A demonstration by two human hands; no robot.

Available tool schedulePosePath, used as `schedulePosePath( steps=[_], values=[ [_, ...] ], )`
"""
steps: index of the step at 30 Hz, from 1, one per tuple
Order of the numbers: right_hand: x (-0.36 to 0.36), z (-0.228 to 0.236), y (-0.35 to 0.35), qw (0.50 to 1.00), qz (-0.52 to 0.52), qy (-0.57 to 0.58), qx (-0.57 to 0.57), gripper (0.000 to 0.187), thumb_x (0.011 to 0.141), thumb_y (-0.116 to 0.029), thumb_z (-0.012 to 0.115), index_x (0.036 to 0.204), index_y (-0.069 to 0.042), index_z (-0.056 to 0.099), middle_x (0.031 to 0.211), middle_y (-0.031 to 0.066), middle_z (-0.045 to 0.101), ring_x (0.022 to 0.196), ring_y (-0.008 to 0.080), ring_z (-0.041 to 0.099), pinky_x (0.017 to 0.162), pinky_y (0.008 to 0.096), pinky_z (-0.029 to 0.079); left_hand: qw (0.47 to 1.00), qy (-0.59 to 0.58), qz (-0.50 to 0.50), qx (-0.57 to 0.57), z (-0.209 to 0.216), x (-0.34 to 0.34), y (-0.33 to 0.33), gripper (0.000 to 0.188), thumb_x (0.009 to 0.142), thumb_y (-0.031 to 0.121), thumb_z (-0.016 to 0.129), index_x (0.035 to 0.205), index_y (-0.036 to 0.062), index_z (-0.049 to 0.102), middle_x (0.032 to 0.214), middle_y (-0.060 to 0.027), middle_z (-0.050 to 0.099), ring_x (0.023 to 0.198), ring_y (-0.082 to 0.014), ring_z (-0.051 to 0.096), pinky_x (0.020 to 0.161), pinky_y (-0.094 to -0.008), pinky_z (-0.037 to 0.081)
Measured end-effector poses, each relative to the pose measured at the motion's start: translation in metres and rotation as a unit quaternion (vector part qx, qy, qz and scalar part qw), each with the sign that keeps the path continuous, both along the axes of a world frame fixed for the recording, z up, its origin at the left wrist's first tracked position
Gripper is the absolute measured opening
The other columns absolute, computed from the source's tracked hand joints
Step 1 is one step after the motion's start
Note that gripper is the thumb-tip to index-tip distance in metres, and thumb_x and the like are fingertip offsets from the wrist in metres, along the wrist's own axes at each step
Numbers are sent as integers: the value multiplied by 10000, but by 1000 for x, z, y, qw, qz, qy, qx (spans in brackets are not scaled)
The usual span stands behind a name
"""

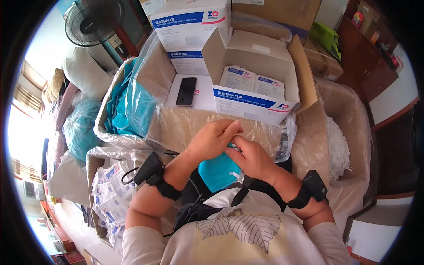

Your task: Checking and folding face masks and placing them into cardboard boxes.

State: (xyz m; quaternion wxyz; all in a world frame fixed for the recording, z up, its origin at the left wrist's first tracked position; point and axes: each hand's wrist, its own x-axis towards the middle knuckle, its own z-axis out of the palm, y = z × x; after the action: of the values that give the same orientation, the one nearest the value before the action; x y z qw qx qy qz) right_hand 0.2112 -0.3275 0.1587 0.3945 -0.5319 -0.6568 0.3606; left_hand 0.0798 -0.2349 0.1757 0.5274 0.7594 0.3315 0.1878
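You have one teal face mask [217, 171] held close to your chest, below the open white box [256, 86]. Your left hand [212, 140] is closed over its upper edge, and your right hand [249, 158] pinches its right side, fingers together on the fabric. It looks feather-light, soft and floppy, so it should crease easily; the firmer edge or the white strap by your right hand seems the best grip. In the open box, two sealed packets [254, 81] show. Three closed white boxes sit behind it, a single black phone [186, 91] on the flat one. Loose teal masks in the bag [128, 104] to your left are too many to count.
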Motion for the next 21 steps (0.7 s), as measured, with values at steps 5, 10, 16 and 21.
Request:
schedulePosePath(
  steps=[5,10,16,21],
  values=[
    [-4,-7,-7,924,54,319,-201,341,894,-234,544,1130,3,476,984,27,546,881,95,500,766,238,427,998,40,-29,45,4,-4,9,286,889,265,517,887,2,628,709,-115,611,659,-193,584,619,-299,460],
    [-3,-6,-1,892,256,303,-215,340,911,-215,510,1173,-4,464,1007,22,547,931,100,505,817,240,415,997,38,3,63,34,-5,27,210,874,197,564,898,-1,631,641,-29,564,601,-77,515,559,-240,433],
    [14,-8,-4,887,273,271,-255,289,929,-220,465,1122,-7,501,872,13,551,816,91,523,769,235,427,964,54,0,259,75,-27,47,156,818,164,613,874,25,655,683,-73,620,600,-150,579,569,-260,454],
    [37,-6,-10,889,195,288,-298,248,934,-224,453,1042,-17,540,790,-2,537,679,65,494,636,209,431,939,95,12,330,87,-50,60,128,805,135,628,857,25,670,712,-82,646,599,-137,598,568,-255,461]
  ],
)
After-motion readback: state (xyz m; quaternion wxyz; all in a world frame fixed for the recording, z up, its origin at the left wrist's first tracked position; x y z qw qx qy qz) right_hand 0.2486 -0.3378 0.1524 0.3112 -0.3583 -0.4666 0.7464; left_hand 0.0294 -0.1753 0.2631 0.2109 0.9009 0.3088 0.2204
